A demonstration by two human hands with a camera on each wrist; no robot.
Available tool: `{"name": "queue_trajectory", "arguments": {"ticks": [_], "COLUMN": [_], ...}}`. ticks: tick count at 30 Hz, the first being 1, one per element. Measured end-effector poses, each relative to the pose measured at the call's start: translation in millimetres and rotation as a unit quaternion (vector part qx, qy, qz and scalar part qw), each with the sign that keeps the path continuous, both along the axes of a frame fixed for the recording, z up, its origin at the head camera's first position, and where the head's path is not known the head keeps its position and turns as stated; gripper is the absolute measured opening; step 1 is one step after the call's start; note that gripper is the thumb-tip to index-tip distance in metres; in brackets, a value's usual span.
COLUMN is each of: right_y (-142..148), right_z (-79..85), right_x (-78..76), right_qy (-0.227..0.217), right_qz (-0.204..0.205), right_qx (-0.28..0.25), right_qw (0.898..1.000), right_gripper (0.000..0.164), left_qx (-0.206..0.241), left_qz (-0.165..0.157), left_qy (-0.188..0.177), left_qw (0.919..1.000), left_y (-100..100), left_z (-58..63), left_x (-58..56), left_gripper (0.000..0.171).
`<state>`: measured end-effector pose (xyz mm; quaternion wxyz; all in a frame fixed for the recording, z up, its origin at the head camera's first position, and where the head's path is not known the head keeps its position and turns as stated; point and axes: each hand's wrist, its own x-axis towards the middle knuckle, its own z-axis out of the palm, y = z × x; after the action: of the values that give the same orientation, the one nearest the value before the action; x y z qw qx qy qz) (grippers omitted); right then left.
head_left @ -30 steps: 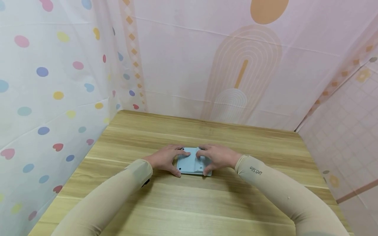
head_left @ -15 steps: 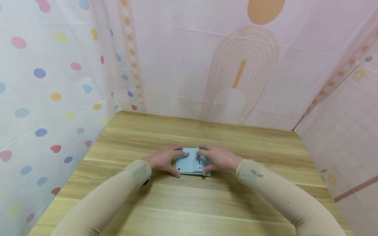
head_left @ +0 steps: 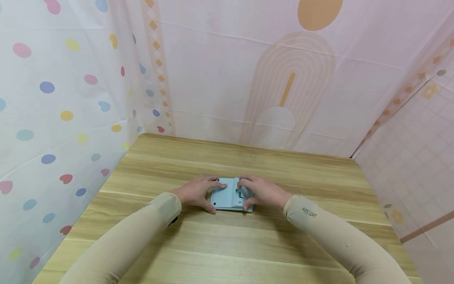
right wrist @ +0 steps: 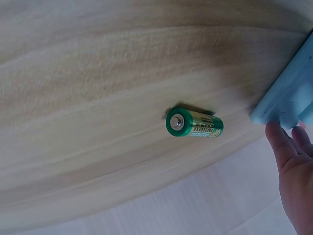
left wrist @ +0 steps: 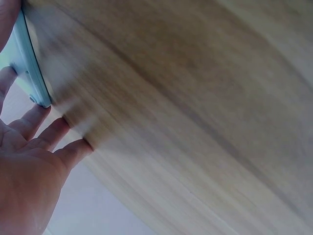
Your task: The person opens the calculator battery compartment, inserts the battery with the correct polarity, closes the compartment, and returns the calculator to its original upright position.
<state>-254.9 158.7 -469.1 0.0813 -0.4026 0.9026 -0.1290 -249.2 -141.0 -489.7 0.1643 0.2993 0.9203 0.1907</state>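
A flat light-blue device [head_left: 224, 200], calculator-like, lies underside up on the table, with dark spots at its left corners and a raised ridge. My left hand [head_left: 198, 192] grips its left side, thumb at the near edge and index finger on the underside. My right hand [head_left: 265, 193] holds the right side, thumb low and index finger bent over a small opening [head_left: 239, 194] by the ridge. In the right wrist view, a green and gold cylindrical battery [right wrist: 196, 123] lies on the table, apart from the device [right wrist: 288, 95]; the head view hides it.
The wood-patterned table [head_left: 198, 248] ends at a back edge against a pink patterned curtain [head_left: 220, 79]. A dotted curtain [head_left: 71, 138] hangs along the left side, and a checked one [head_left: 418, 169] along the right.
My right index finger has shifted slightly, and more of the opening beside the ridge shows. The left hand and the device stay in place.
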Motion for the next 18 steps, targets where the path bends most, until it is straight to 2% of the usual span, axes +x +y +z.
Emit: {"name": "queue_trajectory", "arguments": {"ticks": [6,18], "right_y": [1.2,4.0], "right_z": [-0.7,-2.4], "right_x": [3.1,4.3], "right_qy": [-0.012,0.004], "right_qz": [-0.009,-0.006], "right_qx": [-0.026,-0.056], "right_qw": [1.000,0.998], "right_gripper": [0.063,0.056], "left_qx": [0.000,0.005], "left_qz": [-0.004,-0.007], "left_qy": [0.001,0.002], "left_qw": [1.0000,1.0000], "left_y": [-0.4,-0.3], "left_z": [-0.6,-0.6], "left_x": [-0.7,-1.0], "left_gripper": [0.094,0.094]}}
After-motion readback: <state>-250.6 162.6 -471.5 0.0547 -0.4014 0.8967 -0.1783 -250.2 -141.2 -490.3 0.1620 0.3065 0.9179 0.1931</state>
